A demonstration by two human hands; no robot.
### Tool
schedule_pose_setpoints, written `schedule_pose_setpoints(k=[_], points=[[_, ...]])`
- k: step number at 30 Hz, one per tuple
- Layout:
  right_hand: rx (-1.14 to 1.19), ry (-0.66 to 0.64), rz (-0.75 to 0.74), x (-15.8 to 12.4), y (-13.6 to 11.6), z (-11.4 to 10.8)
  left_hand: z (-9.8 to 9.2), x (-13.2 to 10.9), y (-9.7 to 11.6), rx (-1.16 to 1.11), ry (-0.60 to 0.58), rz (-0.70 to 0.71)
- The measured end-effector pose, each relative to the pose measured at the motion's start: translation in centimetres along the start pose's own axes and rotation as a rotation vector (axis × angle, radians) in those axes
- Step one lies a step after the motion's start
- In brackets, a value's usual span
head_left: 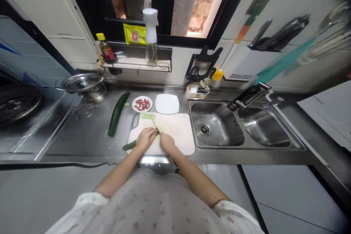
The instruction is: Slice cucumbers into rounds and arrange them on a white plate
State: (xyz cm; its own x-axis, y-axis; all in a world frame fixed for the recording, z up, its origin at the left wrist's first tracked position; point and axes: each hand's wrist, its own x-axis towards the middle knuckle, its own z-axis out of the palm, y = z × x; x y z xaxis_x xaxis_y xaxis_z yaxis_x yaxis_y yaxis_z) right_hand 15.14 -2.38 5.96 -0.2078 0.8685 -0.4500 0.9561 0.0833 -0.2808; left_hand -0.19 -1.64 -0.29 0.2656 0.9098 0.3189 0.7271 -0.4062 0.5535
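On the white cutting board, my left hand is closed over a cucumber, whose dark green end sticks out at the left past the board's edge. My right hand grips a knife with its blade pointing away from me, beside the cucumber's cut end. The knife's handle is hidden in my fingers. A short row of pale cucumber slices lies near the board's far left corner. A second, whole cucumber rests on the counter to the left, with a small cut piece beside it.
Behind the board stand a plate of red chopped pieces and a white square plate. To the right is a double sink with a faucet. A lidded steel pot stands back left. A shelf holds bottles.
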Motion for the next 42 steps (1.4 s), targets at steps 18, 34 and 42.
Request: schedule_pose_setpoints(k=[18,34,42], points=[[-0.037,-0.023,0.039,-1.4,0.4,0.5,0.0,0.1,-0.1,-0.013,-0.029,-0.037],[-0.021,-0.002,-0.013,-1.3,1.0,0.1,0.2,0.0,-0.3,0.020,-0.043,-0.039],[-0.020,-0.065,0.070,-4.3,3.2,-0.6,-0.3,0.2,-0.1,0.022,-0.067,-0.086]])
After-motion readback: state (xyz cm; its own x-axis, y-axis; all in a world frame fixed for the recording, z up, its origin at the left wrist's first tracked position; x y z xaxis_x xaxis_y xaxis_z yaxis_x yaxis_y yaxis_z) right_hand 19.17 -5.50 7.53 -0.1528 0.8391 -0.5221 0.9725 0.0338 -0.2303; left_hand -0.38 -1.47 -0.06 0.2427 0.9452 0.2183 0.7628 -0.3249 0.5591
